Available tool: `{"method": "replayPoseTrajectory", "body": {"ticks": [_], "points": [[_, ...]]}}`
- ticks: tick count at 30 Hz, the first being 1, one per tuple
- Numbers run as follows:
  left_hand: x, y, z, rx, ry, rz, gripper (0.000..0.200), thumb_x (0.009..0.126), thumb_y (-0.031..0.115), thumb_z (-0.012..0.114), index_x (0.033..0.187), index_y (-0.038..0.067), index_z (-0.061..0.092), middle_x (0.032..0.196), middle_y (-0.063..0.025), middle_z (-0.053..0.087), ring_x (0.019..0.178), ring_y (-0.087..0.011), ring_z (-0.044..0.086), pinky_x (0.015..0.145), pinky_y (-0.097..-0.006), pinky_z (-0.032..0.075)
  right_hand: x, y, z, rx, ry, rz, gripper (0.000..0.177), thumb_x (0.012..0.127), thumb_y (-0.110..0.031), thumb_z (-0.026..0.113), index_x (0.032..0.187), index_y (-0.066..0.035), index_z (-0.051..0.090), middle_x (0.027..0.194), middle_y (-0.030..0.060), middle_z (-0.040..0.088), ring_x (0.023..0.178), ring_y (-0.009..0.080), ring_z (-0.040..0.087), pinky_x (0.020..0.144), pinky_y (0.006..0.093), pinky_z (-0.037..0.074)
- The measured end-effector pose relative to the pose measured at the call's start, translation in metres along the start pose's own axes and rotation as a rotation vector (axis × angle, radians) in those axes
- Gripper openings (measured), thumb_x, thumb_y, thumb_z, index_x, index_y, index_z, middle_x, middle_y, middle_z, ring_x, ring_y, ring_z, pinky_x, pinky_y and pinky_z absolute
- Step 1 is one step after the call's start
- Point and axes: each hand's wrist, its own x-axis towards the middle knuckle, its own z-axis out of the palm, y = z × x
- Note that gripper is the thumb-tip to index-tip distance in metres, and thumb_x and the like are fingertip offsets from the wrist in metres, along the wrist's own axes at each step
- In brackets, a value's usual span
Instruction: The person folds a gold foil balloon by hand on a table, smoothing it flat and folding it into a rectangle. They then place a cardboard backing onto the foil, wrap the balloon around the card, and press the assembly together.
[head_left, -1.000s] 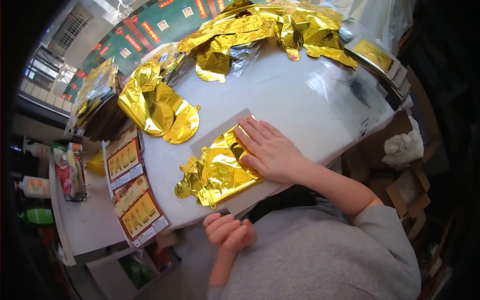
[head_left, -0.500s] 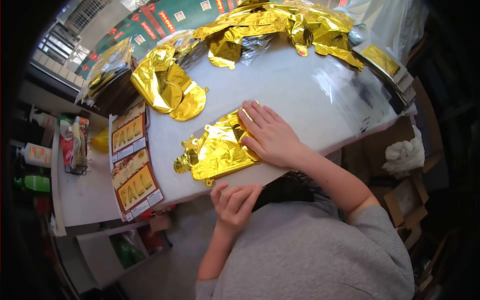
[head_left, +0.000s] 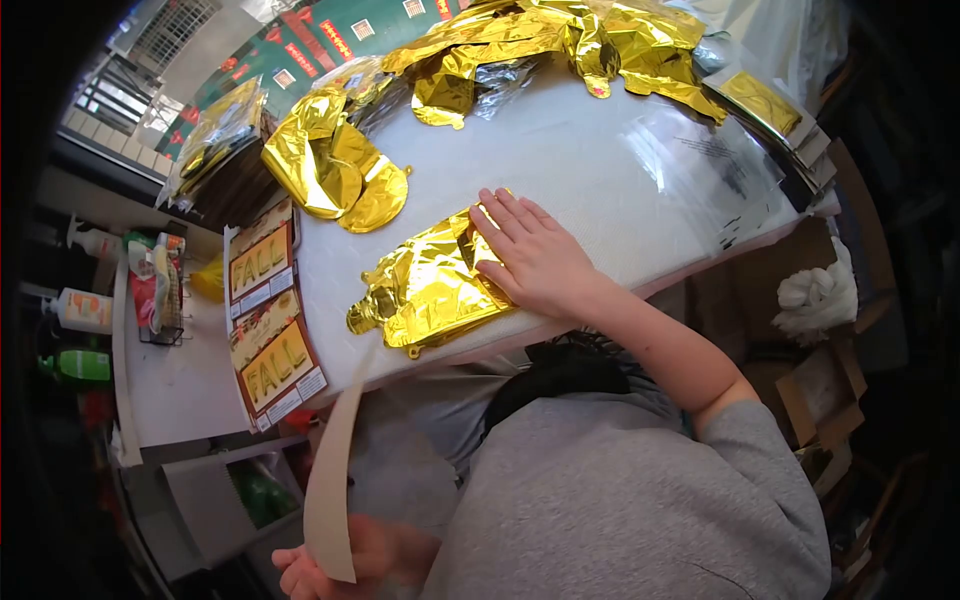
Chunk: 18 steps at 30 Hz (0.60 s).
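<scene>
My right hand (head_left: 540,255) lies flat with its fingers stretched out, pressing on a folded gold foil balloon (head_left: 425,285) on the white table (head_left: 520,150). The balloon's crinkled end points left, with small tabs along its edge. Below the table edge, at the lower left, my left hand (head_left: 350,560) is closed on a long beige cardboard strip (head_left: 335,480). The strip curves upward and its tip comes close to the table's front edge. Part of my left hand is hidden behind it.
More gold foil balloons (head_left: 340,165) are spread along the far side. Two printed FALL cards (head_left: 275,365) lie at the table's left end. Stacked packets (head_left: 770,110) stand at the right. Bottles (head_left: 85,310) and a wire basket (head_left: 165,290) are farther left.
My left hand has moved down and left from beside the balloon and now holds the cardboard strip. My right hand stays flat on the balloon. The view has shifted slightly.
</scene>
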Motion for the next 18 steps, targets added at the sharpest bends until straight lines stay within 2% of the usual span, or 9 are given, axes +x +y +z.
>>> {"method": "replayPoseTrajectory", "body": {"ticks": [1,4,6,7,10,12,13,16,18], "points": [[0.001,0.010,0.021,-0.098,0.029,0.013,0.004,0.099,0.005,0.065,0.100,0.006,0.068,0.095,-0.0097,0.057,0.089,-0.0237,0.058,0.081,-0.0445,0.049,0.000,0.000,0.000,-0.002,0.002,0.001,0.068,0.111,-0.045,0.042,0.163,-0.002,0.034,0.172,0.0202,0.030,0.161,0.0343,0.026,0.132,0.0466,0.020],[-0.030,0.044,0.061,-0.403,-0.517,0.076,0.008,0.094,0.002,0.071,0.099,0.008,0.074,0.101,-0.0064,0.064,0.095,-0.0245,0.061,0.088,-0.0423,0.050,-0.001,0.002,-0.001,0.031,-0.005,0.003,0.070,0.107,-0.041,0.048,0.164,-0.002,0.034,0.172,0.0219,0.030,0.161,0.0351,0.026,0.132,0.0462,0.020],[-0.060,0.047,0.089,-0.505,-0.680,0.121,0.021,0.090,0.005,0.077,0.110,0.010,0.077,0.108,-0.0073,0.066,0.098,-0.0256,0.062,0.088,-0.0425,0.050,-0.002,0.006,0.001,-0.027,0.003,-0.059,0.074,0.102,-0.035,0.052,0.164,-0.001,0.033,0.172,0.0244,0.029,0.161,0.0363,0.025,0.133,0.0462,0.019],[-0.076,0.046,0.097,-0.512,-0.678,0.122,0.021,0.090,0.005,0.077,0.110,0.010,0.077,0.108,-0.0073,0.066,0.098,-0.0256,0.062,0.088,-0.0425,0.050,-0.003,0.009,0.000,-0.202,-0.019,-0.118,0.075,0.098,-0.032,0.052,0.163,0.002,0.034,0.171,0.0264,0.030,0.162,0.0369,0.023,0.133,0.0463,0.018],[-0.097,0.043,0.106,-0.621,-0.798,0.009,0.030,0.087,0.007,0.082,0.116,0.014,0.079,0.110,-0.0064,0.067,0.099,-0.0256,0.063,0.088,-0.0442,0.051,-0.004,0.006,-0.007,-0.110,-0.036,-0.092,0.071,0.101,-0.033,0.047,0.161,0.003,0.038,0.170,0.0263,0.032,0.162,0.0365,0.022,0.133,0.0462,0.017],[-0.095,0.047,0.104,-0.420,-0.704,-0.145,0.021,0.084,0.009,0.086,0.104,0.012,0.079,0.108,-0.0056,0.067,0.097,-0.0256,0.062,0.084,-0.0439,0.053,-0.003,0.006,-0.004,-0.119,-0.031,-0.085,0.069,0.103,-0.034,0.043,0.159,0.005,0.040,0.168,0.0270,0.034,0.162,0.0375,0.024,0.132,0.0470,0.018],[-0.111,0.045,0.099,-0.437,-0.621,-0.339,0.017,0.082,0.012,0.088,0.095,0.009,0.077,0.099,-0.0044,0.067,0.089,-0.0256,0.062,0.077,-0.0407,0.052,-0.003,0.005,-0.003,-0.128,-0.028,-0.082,0.067,0.105,-0.034,0.039,0.158,0.007,0.042,0.167,0.0278,0.036,0.161,0.0385,0.027,0.132,0.0477,0.019],[-0.116,0.030,0.084,-0.447,-0.687,-0.209,0.016,0.083,0.013,0.088,0.087,0.008,0.074,0.089,-0.0041,0.067,0.081,-0.0253,0.061,0.071,-0.0378,0.050,-0.003,0.004,-0.002,-0.048,0.029,-0.070,0.067,0.106,-0.034,0.036,0.158,0.008,0.041,0.166,0.0281,0.038,0.160,0.0386,0.028,0.132,0.0476,0.019],[-0.109,0.036,0.090,-0.508,-0.741,-0.181,0.012,0.083,0.011,0.087,0.091,0.008,0.077,0.082,-0.0027,0.067,0.077,-0.0249,0.061,0.071,-0.0368,0.049,-0.002,0.003,-0.003,-0.057,-0.002,-0.053,0.068,0.107,-0.036,0.036,0.159,0.007,0.039,0.167,0.0274,0.037,0.161,0.0371,0.025,0.132,0.0467,0.017]]}}
